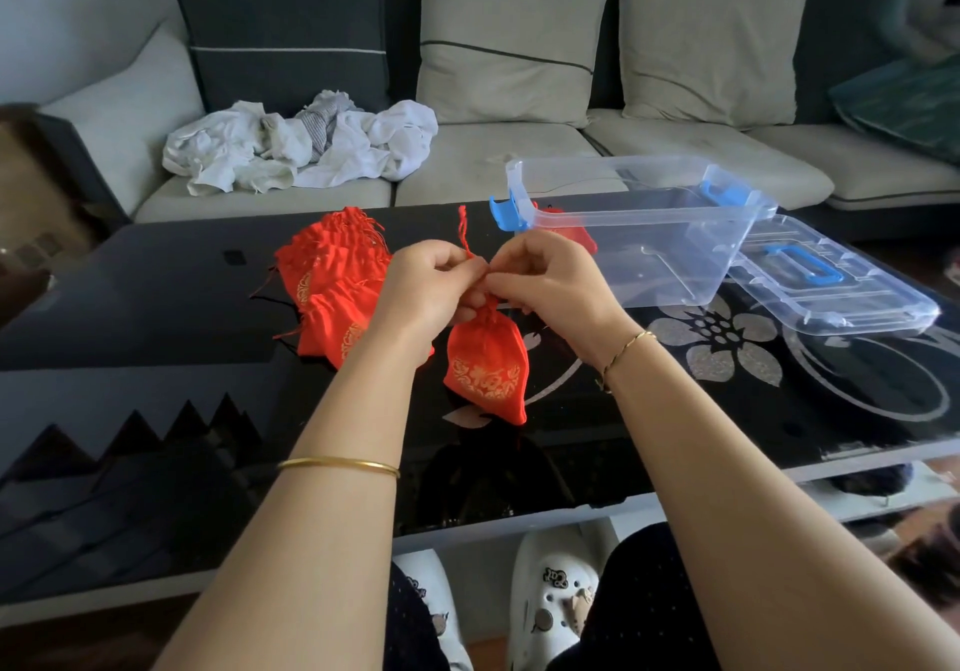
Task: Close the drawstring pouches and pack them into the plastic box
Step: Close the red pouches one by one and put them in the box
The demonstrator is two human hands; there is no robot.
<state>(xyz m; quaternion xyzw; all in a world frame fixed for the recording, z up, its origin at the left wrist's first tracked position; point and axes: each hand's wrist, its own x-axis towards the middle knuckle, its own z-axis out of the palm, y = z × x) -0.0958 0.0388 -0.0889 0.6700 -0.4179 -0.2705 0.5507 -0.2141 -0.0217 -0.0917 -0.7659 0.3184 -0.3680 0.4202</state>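
A red drawstring pouch (487, 369) with gold print hangs above the black table, its neck gathered tight. My left hand (427, 288) and my right hand (545, 280) both pinch its red cords at the neck; one cord end sticks up between them. A pile of several more red pouches (332, 280) lies on the table just left of my left hand. The clear plastic box (639, 233) with blue latches stands open at the right rear, with one red pouch (574, 233) seen through its near left wall.
The box's clear lid (831, 280) with a blue handle lies flat right of the box. The glossy black table (156, 306) has a flower pattern at the right. Behind it is a sofa with cushions and a heap of white cloth (301, 145). My shoes show under the table.
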